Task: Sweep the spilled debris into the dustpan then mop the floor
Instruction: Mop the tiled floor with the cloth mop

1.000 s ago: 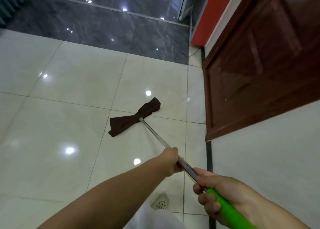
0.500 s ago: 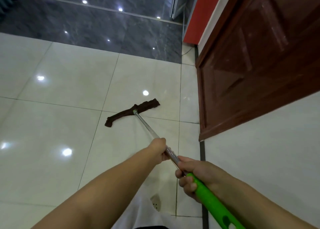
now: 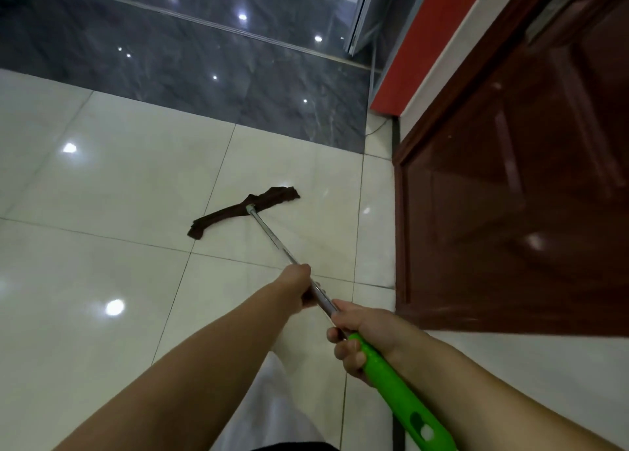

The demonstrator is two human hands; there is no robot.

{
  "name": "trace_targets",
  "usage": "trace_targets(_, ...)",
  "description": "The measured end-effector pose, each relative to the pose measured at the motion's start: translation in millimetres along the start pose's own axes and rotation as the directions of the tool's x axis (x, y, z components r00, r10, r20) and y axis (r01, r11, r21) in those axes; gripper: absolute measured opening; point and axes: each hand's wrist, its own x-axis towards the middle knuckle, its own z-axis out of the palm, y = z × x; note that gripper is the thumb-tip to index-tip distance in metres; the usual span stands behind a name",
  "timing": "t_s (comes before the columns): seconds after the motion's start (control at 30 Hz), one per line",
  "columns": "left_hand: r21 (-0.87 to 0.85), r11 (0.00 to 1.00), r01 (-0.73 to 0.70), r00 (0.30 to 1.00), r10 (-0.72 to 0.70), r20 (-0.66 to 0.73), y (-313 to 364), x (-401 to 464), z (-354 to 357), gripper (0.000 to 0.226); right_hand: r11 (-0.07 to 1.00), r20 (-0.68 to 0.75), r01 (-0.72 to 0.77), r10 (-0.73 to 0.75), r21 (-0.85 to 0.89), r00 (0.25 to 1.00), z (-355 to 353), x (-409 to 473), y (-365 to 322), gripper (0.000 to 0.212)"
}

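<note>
Right hand [image 3: 360, 340]: fingers curled round the mop handle at the point where the green grip [image 3: 398, 396] meets the metal shaft [image 3: 272, 239]; it is the nearer hand.
Left hand [image 3: 299, 285]: wrapped round the bare metal shaft just beyond the right hand, a short stretch of pole showing between the two.
Mop pole: runs from the near right, up and left, away from the person.
Mop head [image 3: 243, 210]: a dark brown cloth lying flat on the floor at the far end of the shaft, stretched crosswise to the pole, left end nearer, right end farther.
Floor [image 3: 102, 185]: glossy cream tiles under the mop; a band of dark grey marble [image 3: 190, 72] lies farther off.
Door [image 3: 510, 185]: reddish-brown wood, to the right of the mop, with white wall [image 3: 531, 382] nearer.
</note>
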Motion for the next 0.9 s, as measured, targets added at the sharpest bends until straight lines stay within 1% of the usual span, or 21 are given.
trace_targets(0.1, 0.003, 1.0, 0.014, 1.0, -0.014, -0.01, 54, 16, -3, 0.022, 1.0, 0.014, -0.015, 0.015, -0.006, 1.0, 20, 13, -54, 0.037)
trace_targets(0.2, 0.001, 1.0, 0.011, 1.0, -0.011, -0.016, 98, 29, -4, 0.018, 1.0, 0.017, -0.018, 0.018, -0.012, 1.0, 39, 25, -97, 0.037)
trace_targets(0.33, 0.008, 1.0, 0.005, 0.999, -0.004, -0.032, 135, 45, -2, 0.019, 0.999, 0.015, -0.01, 0.01, -0.05, 1.0, 52, 37, -136, 0.034)
trace_targets(0.43, 0.006, 1.0, 0.009, 0.999, -0.008, -0.042, 153, 57, 5, 0.02, 0.996, 0.016, -0.009, 0.01, -0.083, 1.0, 50, 45, -157, 0.037)
trace_targets(0.63, -0.021, 0.999, 0.027, 0.998, -0.028, -0.061, 175, 72, 33, 0.019, 0.995, 0.043, -0.055, 0.058, -0.083, 0.997, 23, 45, -198, 0.032)
trace_targets(0.73, -0.066, 0.997, 0.043, 0.996, -0.047, -0.07, 184, 75, 66, 0.027, 0.994, 0.046, -0.082, 0.085, -0.072, 0.995, -4, 34, -228, 0.03)
trace_targets(0.9, -0.187, 0.981, 0.047, 0.996, -0.06, -0.065, 201, 74, 145, 0.025, 0.974, 0.038, -0.119, 0.128, -0.195, 0.991, -58, 7, -292, 0.028)
